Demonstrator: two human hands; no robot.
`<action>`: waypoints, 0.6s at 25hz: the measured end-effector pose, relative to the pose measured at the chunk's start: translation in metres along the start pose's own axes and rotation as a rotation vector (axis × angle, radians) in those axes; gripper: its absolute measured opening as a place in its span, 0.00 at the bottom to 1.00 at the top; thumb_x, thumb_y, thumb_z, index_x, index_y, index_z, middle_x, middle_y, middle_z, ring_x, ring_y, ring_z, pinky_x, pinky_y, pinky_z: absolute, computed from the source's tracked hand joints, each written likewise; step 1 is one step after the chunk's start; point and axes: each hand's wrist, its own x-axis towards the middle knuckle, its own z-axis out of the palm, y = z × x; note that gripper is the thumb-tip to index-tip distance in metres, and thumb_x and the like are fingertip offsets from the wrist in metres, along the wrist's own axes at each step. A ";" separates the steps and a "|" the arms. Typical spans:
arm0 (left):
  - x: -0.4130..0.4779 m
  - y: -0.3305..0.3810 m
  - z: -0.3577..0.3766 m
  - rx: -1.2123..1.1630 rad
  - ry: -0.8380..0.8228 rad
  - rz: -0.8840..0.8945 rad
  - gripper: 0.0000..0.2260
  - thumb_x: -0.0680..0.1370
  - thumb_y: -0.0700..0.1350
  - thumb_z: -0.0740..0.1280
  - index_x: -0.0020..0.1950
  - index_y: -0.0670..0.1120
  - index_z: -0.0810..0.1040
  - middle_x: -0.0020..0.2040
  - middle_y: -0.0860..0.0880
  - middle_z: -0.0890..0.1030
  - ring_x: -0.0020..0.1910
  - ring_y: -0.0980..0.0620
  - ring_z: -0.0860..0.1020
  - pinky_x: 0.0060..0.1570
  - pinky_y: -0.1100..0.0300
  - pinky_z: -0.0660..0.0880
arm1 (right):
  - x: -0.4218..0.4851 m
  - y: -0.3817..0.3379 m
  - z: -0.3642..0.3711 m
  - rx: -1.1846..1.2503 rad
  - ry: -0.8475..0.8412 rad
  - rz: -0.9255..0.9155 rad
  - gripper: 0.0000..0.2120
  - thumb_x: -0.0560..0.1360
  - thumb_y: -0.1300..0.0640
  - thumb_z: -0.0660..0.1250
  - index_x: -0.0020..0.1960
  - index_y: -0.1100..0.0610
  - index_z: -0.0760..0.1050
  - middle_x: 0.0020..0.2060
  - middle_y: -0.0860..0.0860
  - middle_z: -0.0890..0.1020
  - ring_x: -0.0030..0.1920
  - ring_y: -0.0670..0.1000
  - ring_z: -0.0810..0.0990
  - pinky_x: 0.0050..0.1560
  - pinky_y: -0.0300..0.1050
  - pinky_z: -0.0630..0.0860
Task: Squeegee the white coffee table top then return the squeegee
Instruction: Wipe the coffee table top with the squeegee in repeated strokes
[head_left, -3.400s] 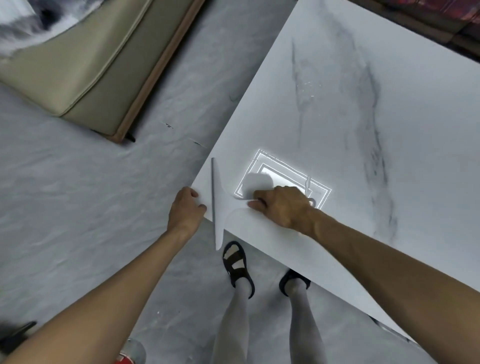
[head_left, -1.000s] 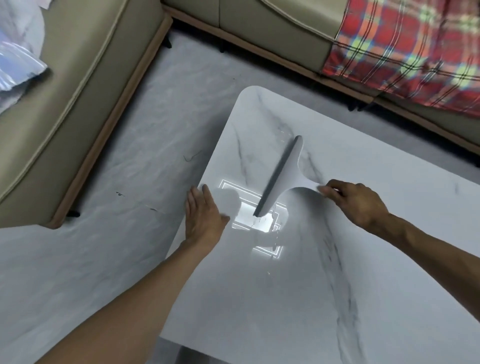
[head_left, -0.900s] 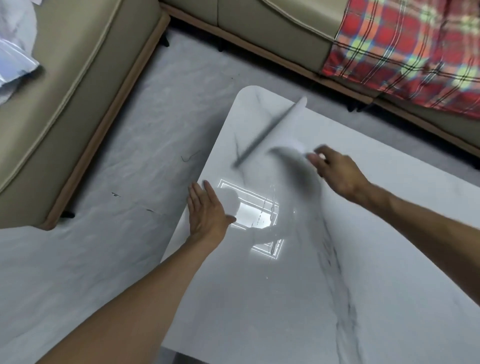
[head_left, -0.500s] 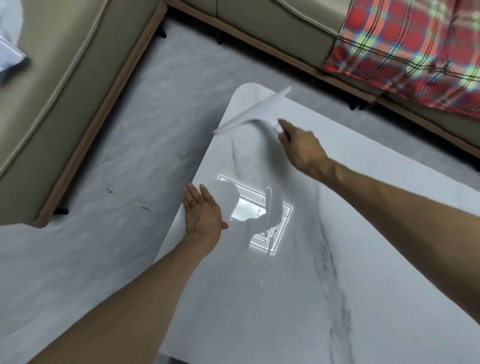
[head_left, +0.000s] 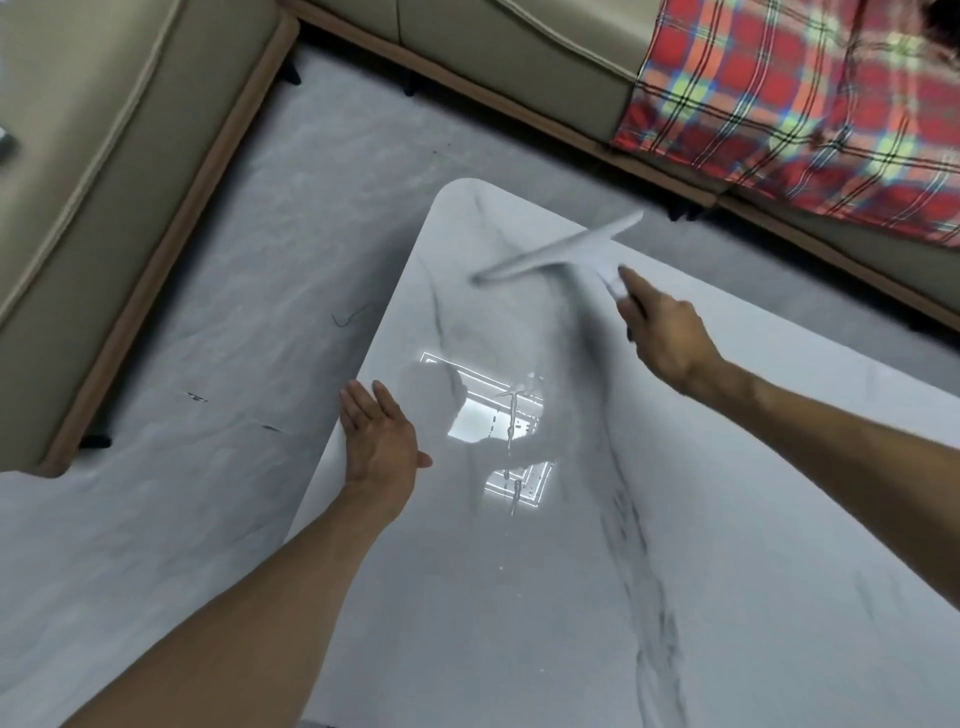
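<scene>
White marble-look coffee table top now carries the squeegee at its far corner, swung up from the near edge. Right hand grips its handle; left hand rests flat, open, empty. Another pull seems due; water streaks remain.

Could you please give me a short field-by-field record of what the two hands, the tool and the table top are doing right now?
Surface: white marble-patterned coffee table top
Tool: pale grey T-shaped squeegee, motion-blurred, near the far rounded corner
Right hand: grips the squeegee handle
Left hand: open, flat at the table's left edge
Wetness: thin water streak in the bright reflection
</scene>
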 end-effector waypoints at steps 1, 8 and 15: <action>0.000 -0.001 0.001 0.010 0.007 0.005 0.57 0.69 0.67 0.68 0.76 0.31 0.41 0.75 0.25 0.47 0.76 0.29 0.48 0.75 0.44 0.48 | 0.018 -0.010 0.003 0.039 0.003 0.031 0.23 0.83 0.47 0.50 0.77 0.47 0.58 0.56 0.62 0.80 0.52 0.65 0.77 0.48 0.58 0.76; 0.001 -0.004 0.001 -0.025 -0.021 0.010 0.57 0.68 0.66 0.69 0.76 0.32 0.39 0.75 0.25 0.45 0.76 0.31 0.45 0.75 0.45 0.47 | -0.061 0.041 0.043 0.003 -0.005 0.091 0.22 0.83 0.47 0.48 0.76 0.44 0.57 0.39 0.57 0.81 0.40 0.63 0.78 0.40 0.49 0.71; -0.006 -0.001 -0.013 0.000 -0.043 -0.004 0.56 0.70 0.65 0.68 0.76 0.32 0.40 0.75 0.26 0.46 0.76 0.31 0.48 0.75 0.45 0.50 | -0.174 0.094 0.024 -0.015 -0.040 0.206 0.22 0.81 0.44 0.50 0.74 0.42 0.61 0.29 0.49 0.78 0.31 0.55 0.76 0.34 0.48 0.71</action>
